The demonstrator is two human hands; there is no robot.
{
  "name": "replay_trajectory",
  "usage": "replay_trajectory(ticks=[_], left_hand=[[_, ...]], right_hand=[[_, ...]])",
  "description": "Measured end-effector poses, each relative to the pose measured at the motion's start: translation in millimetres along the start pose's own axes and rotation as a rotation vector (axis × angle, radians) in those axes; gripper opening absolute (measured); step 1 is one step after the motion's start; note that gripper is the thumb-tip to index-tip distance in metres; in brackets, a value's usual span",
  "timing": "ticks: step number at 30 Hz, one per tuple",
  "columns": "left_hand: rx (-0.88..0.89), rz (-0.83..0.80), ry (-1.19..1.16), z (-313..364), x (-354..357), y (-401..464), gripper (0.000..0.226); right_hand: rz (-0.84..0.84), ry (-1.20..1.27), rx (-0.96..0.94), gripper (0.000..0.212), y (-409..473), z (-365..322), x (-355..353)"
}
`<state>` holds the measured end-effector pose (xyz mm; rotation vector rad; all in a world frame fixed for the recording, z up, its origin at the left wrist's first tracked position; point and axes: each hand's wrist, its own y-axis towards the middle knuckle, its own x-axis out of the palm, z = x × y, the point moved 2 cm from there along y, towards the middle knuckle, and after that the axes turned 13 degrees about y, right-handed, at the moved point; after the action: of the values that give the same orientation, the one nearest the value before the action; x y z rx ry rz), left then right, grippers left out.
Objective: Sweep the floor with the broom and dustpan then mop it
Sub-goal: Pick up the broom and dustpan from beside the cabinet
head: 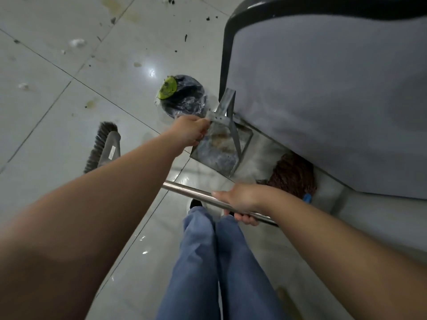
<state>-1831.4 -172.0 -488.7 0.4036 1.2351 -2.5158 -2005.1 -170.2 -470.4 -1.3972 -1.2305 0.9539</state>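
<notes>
The metal dustpan sits just off the floor beside the grey table, tilted, with grey dust and brownish dirt lying in its tray. The left hand grips the end of its metal handle bracket, fingers curled round it. Just beyond the hand stands a small bin lined with a black bag, a yellow-green scrap resting at its rim.

The right hand is wrapped round a shiny steel pole that crosses in front of the person's legs; the thumb lies along the top and the fingers curl underneath. Past that hand, under the table edge, lies a reddish-brown string mop head with a bit of blue fitting next to it.

To the left, a broom head with dark bristles rests on the floor, well apart from the dustpan and partly hidden behind the left forearm.

The pale tiled floor is glossy and littered with dark specks, white fluff and yellowish stains farther out. A large grey table with a black rim fills the right side. Blue trousers show below.
</notes>
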Motion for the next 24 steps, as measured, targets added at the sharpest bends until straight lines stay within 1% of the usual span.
replay_trajectory(ticks=[4, 8, 9, 11, 13, 16, 18, 19, 21, 24], left_hand=[[0.013, 0.085, 0.067, -4.4, 12.1, 46.7, 0.021], [0.044, 0.218, 0.104, -2.0, 15.3, 82.3, 0.049], [0.057, 0.207, 0.123, -0.4, 16.7, 90.2, 0.055], [0.070, 0.102, 0.220, 1.1, 23.8, 105.5, 0.061], [0.066, -0.018, 0.430, 1.9, 31.4, 114.0, 0.062], [0.119, -0.106, 0.809, 5.5, 41.1, 105.6, 0.063], [0.133, -0.148, 0.919, 4.9, 46.2, 93.7, 0.064], [0.111, -0.161, 0.921, 1.8, 47.3, 86.7, 0.063], [0.040, -0.164, 0.851, -10.4, 48.2, 70.4, 0.061], [-0.072, -0.073, 0.694, -33.2, 42.1, 42.6, 0.057]], right_hand=[[-0.003, -0.050, 0.009, 0.056, 19.6, 2.0, -20.6], [-0.018, -0.072, 0.066, 0.058, 29.7, -3.3, -38.6], [-0.032, -0.080, 0.088, 0.059, 31.6, -4.7, -43.2], [-0.054, -0.084, 0.125, 0.060, 34.8, -5.9, -51.3], [-0.054, -0.075, 0.145, 0.060, 36.4, -5.4, -57.4], [-0.063, -0.079, 0.167, 0.059, 33.0, -3.3, -59.5], [-0.065, -0.109, 0.180, 0.059, 26.0, -2.0, -59.1], [-0.064, -0.128, 0.179, 0.059, 20.9, -1.3, -58.9], [-0.057, -0.164, 0.169, 0.058, 7.8, 1.5, -59.2], [-0.028, -0.211, 0.157, 0.057, -16.0, 9.4, -59.8]])
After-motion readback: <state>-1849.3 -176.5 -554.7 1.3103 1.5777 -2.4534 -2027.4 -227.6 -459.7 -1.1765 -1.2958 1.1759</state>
